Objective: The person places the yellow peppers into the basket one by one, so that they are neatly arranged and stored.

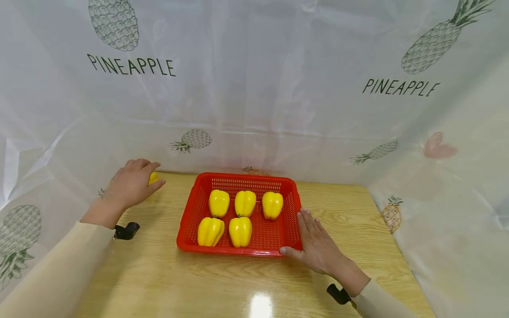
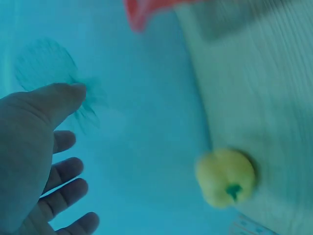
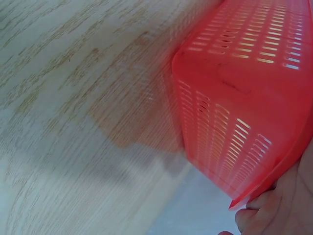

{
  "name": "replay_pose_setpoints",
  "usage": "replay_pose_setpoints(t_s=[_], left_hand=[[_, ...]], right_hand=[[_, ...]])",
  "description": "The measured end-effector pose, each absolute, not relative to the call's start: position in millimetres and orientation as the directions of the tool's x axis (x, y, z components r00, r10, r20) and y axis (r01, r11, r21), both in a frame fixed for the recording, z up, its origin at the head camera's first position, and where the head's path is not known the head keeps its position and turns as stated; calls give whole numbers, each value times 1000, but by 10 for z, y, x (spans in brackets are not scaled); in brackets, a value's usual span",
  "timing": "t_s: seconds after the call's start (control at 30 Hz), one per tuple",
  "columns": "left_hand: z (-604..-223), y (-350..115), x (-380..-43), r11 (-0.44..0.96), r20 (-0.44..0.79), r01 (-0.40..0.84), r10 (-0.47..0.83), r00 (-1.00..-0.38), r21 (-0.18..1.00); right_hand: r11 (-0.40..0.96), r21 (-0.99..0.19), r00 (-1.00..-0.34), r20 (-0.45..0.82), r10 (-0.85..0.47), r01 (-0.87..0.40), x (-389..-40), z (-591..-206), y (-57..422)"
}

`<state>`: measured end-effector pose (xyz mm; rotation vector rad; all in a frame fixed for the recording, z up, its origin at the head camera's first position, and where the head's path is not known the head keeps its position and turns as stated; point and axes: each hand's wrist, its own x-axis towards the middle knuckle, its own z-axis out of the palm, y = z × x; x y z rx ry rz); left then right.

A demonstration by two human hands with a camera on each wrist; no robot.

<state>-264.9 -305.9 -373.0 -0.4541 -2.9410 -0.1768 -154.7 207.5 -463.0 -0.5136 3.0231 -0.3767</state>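
Note:
A red plastic basket (image 1: 234, 250) with slotted walls sits on the table and holds several yellow bell peppers (image 1: 245, 203). My right hand (image 1: 318, 247) rests against its right rim, fingers straight along the side and thumb on the front corner. The right wrist view shows the fingers at the rim of the red basket (image 3: 230, 88). At the back left, my left hand (image 1: 133, 183) hovers by another yellow bell pepper (image 1: 153, 178), mostly hidden behind it. In the left wrist view that pepper (image 2: 226, 177) lies on the table, apart from the spread fingers.
The wood-grain table (image 1: 222, 287) meets a white pineapple-print sheet (image 1: 254, 88) that hangs along the back and both sides. Black wrist straps show at the left cuff (image 1: 127, 231) and right cuff (image 1: 338, 293).

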Motion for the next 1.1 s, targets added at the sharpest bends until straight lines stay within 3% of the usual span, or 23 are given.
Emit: replay_pose_setpoints(t_s=[0.2,0.53,0.77,1.1], left_hand=[[-3888,-3365,-2901,974,118,199,186,-975,106],[-4114,-3554,-3243,986,101,157,151,-983,51],[-4356,-3637,-3346,991,34,110,108,-994,69],[-4676,-3702,-3432,990,71,101,95,-993,100]], right_hand=[[917,-242,-945,-4,-326,-316,-1547,-4646,2069],[919,-239,-946,-12,-325,-313,-1555,-4671,2078],[919,-246,-946,-21,-324,-310,-1570,-4662,2077],[922,-234,-946,-26,-323,-309,-1569,-4651,2078]])
